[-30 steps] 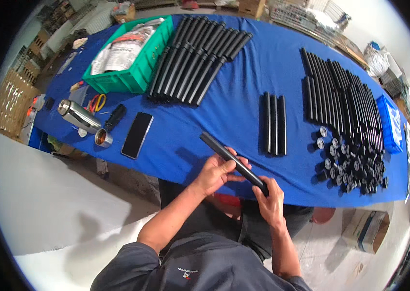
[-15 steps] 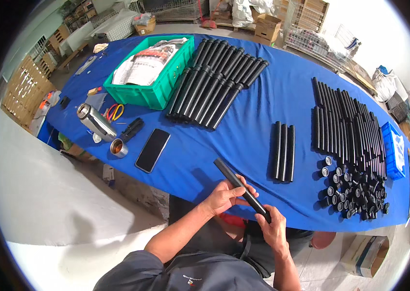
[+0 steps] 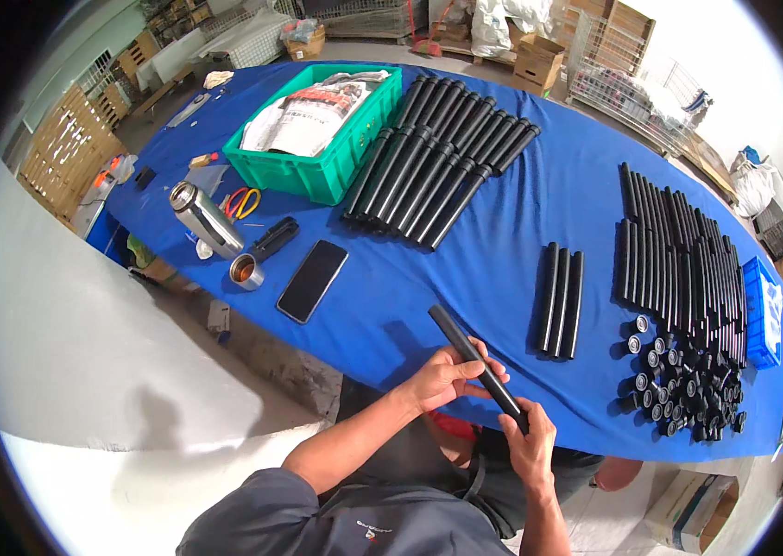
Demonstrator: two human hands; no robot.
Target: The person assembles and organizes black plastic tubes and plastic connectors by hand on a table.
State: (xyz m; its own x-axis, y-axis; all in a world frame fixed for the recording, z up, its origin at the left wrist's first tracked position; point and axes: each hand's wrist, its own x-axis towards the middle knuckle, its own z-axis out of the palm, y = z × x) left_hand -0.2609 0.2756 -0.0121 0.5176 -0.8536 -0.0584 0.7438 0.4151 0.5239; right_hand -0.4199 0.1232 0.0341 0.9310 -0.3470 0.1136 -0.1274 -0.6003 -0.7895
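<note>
Tube in hand: one black tube (image 3: 503, 395), held slantwise above the near edge of the table, its far end free and pointing up and left.

Left hand (image 3: 444, 378): closed about the tube near its middle, thumb on top. Right hand (image 3: 530, 443): wrapped around the near end, covering it.

Changes against half a second ago: the view has swung, so the tabletop lies further right in the frame; grip and slant of the tube are unchanged, and the three loose tubes (image 3: 562, 301) lie where they did on the cloth.

Surface: table under a creased blue cloth (image 3: 484, 259). Far side, a stack of collared black tubes (image 3: 438, 157) beside a green crate (image 3: 291, 174) containing newspaper (image 3: 303, 120). Right, rows of plain black tubes (image 3: 679, 250); nearer, a heap of black end caps (image 3: 688, 394); at the edge, a blue bin (image 3: 762, 352). Left, a smartphone (image 3: 313, 282), steel flask (image 3: 206, 222), steel cup (image 3: 246, 271) with brown contents, and scissors (image 3: 253, 206) with red and yellow handles.

Room: pale wall at left; wire cages (image 3: 595, 79) and a cardboard carton (image 3: 538, 63) at the back; a second carton (image 3: 688, 510) on the floor, right.
</note>
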